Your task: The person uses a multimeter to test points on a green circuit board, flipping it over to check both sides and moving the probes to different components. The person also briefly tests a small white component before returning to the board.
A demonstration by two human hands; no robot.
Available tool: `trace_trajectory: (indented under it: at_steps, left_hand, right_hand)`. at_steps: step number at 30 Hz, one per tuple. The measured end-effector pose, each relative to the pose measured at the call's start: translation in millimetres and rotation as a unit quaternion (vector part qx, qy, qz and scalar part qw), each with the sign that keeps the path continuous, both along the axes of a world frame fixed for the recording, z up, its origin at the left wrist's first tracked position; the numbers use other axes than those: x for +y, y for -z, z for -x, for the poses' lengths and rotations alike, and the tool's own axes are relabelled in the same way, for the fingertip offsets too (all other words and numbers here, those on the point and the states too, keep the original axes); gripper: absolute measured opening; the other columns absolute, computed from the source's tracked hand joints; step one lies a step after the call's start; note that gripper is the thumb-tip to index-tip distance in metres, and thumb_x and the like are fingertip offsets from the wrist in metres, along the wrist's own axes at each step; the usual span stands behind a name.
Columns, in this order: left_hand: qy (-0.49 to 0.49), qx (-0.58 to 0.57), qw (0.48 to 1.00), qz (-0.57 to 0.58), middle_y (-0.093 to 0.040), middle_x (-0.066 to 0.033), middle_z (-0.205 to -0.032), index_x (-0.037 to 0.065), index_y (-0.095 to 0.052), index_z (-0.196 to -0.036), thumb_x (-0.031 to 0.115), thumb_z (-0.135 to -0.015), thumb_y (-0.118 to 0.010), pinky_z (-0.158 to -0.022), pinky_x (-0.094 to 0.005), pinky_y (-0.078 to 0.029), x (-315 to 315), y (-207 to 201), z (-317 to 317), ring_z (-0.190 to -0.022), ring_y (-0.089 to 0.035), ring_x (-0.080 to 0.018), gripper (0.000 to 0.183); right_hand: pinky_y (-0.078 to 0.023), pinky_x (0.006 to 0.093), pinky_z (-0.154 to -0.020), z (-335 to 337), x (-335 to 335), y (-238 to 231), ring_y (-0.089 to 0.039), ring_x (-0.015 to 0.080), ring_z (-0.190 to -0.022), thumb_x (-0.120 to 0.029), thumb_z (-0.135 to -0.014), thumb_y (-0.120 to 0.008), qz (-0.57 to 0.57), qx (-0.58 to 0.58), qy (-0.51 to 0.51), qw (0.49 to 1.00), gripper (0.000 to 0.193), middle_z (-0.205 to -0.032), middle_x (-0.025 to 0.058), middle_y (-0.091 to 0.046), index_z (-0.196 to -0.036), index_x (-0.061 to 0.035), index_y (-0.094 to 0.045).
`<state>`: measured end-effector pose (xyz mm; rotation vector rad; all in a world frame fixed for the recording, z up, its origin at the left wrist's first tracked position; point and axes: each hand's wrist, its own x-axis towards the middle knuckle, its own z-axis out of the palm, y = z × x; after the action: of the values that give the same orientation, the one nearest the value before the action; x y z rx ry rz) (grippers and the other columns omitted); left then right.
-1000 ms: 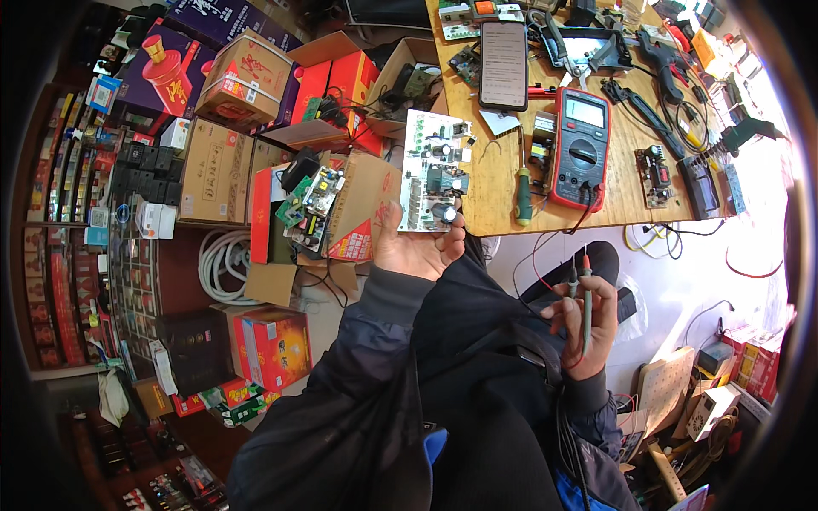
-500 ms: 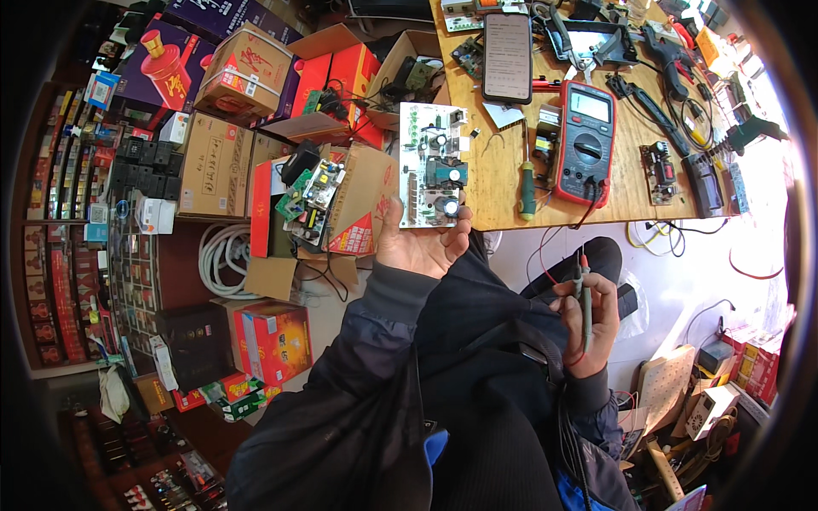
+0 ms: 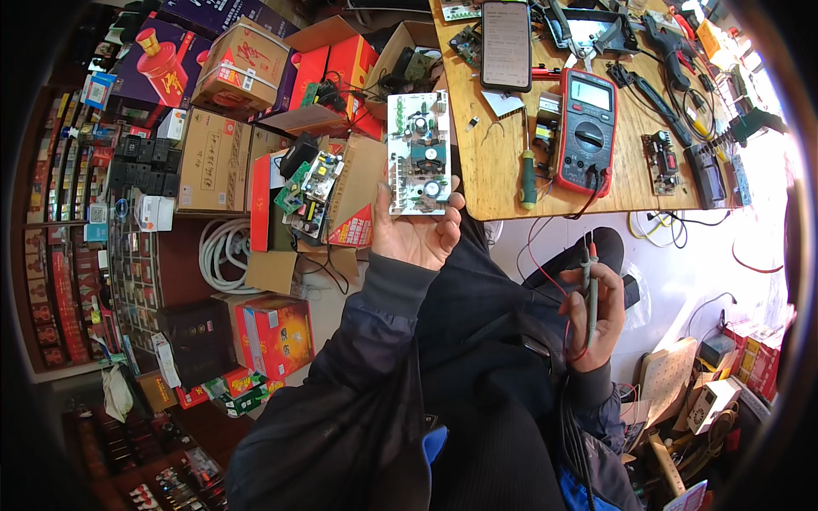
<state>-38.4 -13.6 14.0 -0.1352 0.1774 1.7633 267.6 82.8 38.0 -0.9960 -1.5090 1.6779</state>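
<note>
A white circuit board (image 3: 417,153) with capacitors and other parts rests upright in my left hand (image 3: 419,234), gripped at its lower end between thumb and fingers. My right hand (image 3: 595,315) is closed around multimeter probes (image 3: 590,285), their tips pointing up and away from the board. Thin leads run from the probes toward the red multimeter (image 3: 588,132) on the wooden table (image 3: 486,187). Beside the meter lies a screwdriver with a green handle (image 3: 528,180). Exactly how the fingers hold each probe is partly hidden.
A phone (image 3: 506,47) lies at the table's back left, near pliers (image 3: 588,43). A small circuit board (image 3: 660,163) sits right of the meter. On my left, an open carton (image 3: 362,175) holds more boards (image 3: 315,192), with stacked boxes (image 3: 213,162) behind.
My left hand has shifted slightly left with the circuit board, whose tilt has changed a little. My right hand, still on the probes, has moved slightly right.
</note>
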Motion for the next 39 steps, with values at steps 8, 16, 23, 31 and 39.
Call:
trace_trajectory:
  at_steps: [8, 16, 23, 31, 39]
  left_hand:
    - [0.015, -0.028, 0.999, -0.041, -0.065, -0.0308, -0.136, -0.013, -0.04, -0.161, 0.077, -0.1, -0.063, -0.098, -0.0444, -0.064, -1.1, -1.5, 0.1, -0.111, -0.074, -0.0368, 0.111]
    - [0.025, -0.045, 0.997, -0.064, -0.062, -0.0276, -0.135, -0.012, -0.038, -0.162, 0.074, -0.1, -0.066, -0.097, -0.0427, -0.064, -0.8, -4.2, -0.9, -0.109, -0.072, -0.0348, 0.11]
    - [0.028, -0.042, 0.996, -0.069, -0.061, -0.0244, -0.131, -0.012, -0.039, -0.161, 0.074, -0.099, -0.068, -0.093, -0.0402, -0.065, -0.3, -6.5, -2.1, -0.105, -0.071, -0.0315, 0.11]
    - [0.041, -0.021, 0.997, -0.057, -0.059, -0.0208, -0.128, -0.009, -0.039, -0.161, 0.062, -0.098, -0.077, -0.091, -0.0373, -0.065, -0.7, -7.7, -0.3, -0.104, -0.07, -0.0263, 0.103]
    - [0.03, -0.034, 0.997, -0.069, -0.061, -0.0272, -0.134, -0.012, -0.039, -0.162, 0.076, -0.097, -0.068, -0.094, -0.0426, -0.064, -1.6, -5.4, -2.2, -0.108, -0.072, -0.0342, 0.113]
  right_hand:
    - [-0.055, 0.0311, -0.088, 5.7, 1.5, 0.6, -0.064, 0.0144, -0.093, 0.001, -0.098, -0.059, -0.017, 0.036, -0.007, 0.999, 0.051, -0.13, 0.0182, -0.069, -0.149, 0.001, -0.051]
    - [-0.055, 0.0323, -0.093, 4.6, 0.2, 1.9, -0.066, 0.0153, -0.096, 0.001, -0.099, -0.06, -0.006, 0.047, -0.007, 0.999, 0.053, -0.133, 0.02, -0.069, -0.151, 0.0019, -0.05]
    - [-0.056, 0.0328, -0.096, 3.6, -0.2, 3.5, -0.067, 0.0155, -0.098, 0.005, -0.099, -0.059, -0.007, 0.044, -0.008, 0.999, 0.053, -0.135, 0.0214, -0.069, -0.151, 0.0019, -0.05]
    - [-0.055, 0.0324, -0.097, 3.0, -0.1, 4.0, -0.068, 0.0161, -0.099, 0.011, -0.091, -0.05, -0.014, 0.035, -0.012, 0.999, 0.061, -0.137, 0.0225, -0.069, -0.152, 0.0017, -0.051]
    - [-0.054, 0.0313, -0.097, 3.0, -0.2, 4.3, -0.067, 0.0162, -0.1, 0.014, -0.085, -0.044, -0.003, 0.056, -0.016, 0.998, 0.069, -0.138, 0.0219, -0.069, -0.152, 0.0006, -0.051]
